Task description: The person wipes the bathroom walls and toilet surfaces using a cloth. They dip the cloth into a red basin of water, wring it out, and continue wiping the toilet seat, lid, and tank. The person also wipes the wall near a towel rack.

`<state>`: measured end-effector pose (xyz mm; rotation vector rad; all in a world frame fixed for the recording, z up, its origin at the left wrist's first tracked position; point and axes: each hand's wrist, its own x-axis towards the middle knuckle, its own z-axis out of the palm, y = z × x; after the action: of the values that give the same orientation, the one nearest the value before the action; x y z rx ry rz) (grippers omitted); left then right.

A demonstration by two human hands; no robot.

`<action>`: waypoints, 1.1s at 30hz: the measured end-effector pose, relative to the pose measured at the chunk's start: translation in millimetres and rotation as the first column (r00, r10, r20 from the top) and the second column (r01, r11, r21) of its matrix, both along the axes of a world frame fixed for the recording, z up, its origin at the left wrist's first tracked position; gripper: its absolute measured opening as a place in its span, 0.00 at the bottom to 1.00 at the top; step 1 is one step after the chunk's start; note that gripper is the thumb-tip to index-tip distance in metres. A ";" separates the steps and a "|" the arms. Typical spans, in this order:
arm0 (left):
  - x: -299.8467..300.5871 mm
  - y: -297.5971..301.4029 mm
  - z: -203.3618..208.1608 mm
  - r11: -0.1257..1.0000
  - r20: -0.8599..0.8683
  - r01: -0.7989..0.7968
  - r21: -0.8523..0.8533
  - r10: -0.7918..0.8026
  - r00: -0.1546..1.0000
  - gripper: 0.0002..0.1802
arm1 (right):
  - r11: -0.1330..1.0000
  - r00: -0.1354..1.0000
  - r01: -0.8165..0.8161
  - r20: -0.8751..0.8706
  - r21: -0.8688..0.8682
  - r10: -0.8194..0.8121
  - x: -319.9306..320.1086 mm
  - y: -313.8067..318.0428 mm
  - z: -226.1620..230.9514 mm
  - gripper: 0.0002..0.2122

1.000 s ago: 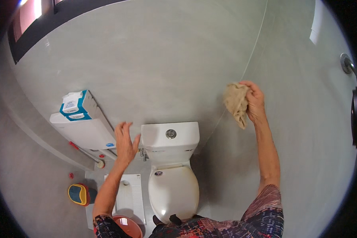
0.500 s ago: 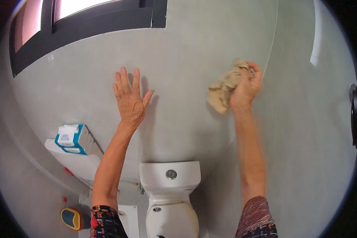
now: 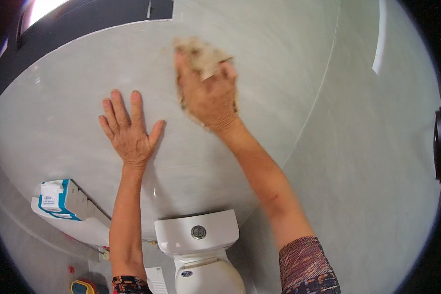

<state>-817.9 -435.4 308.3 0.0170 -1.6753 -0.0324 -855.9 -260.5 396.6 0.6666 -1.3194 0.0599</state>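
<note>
the right hand (image 3: pixel 208 98) is grasping a tan cloth (image 3: pixel 206 58), blurring slightly as it is holding it against the grey wall (image 3: pixel 274 88). half a second ago it was hanging near the corner line; now it is working farther left and higher, just below the window frame (image 3: pixel 117 22). the left hand (image 3: pixel 131 139) is still resting ungripped on the wall, fingers spreading. below, the toilet's shut lid (image 3: pixel 209 280) is hiding the bowl; a blue-and-white box (image 3: pixel 59 198) is sitting on the white wall cistern (image 3: pixel 83 233), its contents not showing.
</note>
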 end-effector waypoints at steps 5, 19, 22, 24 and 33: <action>-0.6 -6.2 -1.7 0.998 0.004 -0.047 -0.046 0.047 0.999 0.43 | 0.950 0.997 0.020 0.071 -0.310 0.002 -27.0 60.3 11.0 0.23; -7.6 -8.3 -4.0 0.995 -0.046 -0.058 -0.082 0.055 0.997 0.41 | 0.565 0.936 0.217 0.335 -0.796 0.111 -59.7 188.8 -176.6 0.24; -9.3 -3.7 -5.7 0.996 -0.039 -0.053 -0.074 0.050 0.998 0.42 | 0.440 0.925 0.252 0.348 -0.862 0.152 -62.6 178.5 -184.7 0.24; -6.7 -3.5 -3.0 0.998 -0.026 -0.046 -0.043 0.045 0.999 0.41 | 0.429 0.921 0.299 0.376 -0.852 0.105 -53.5 164.9 -153.8 0.25; -9.0 -6.2 -8.3 0.999 -0.021 0.036 0.017 -0.035 0.999 0.37 | 0.973 0.995 -0.070 0.054 -0.218 0.083 -11.8 13.6 -2.9 0.22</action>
<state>-826.9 -441.6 300.1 -0.0004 -1.6545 -0.0734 -867.7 -246.9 393.7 0.5329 -1.3245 0.2854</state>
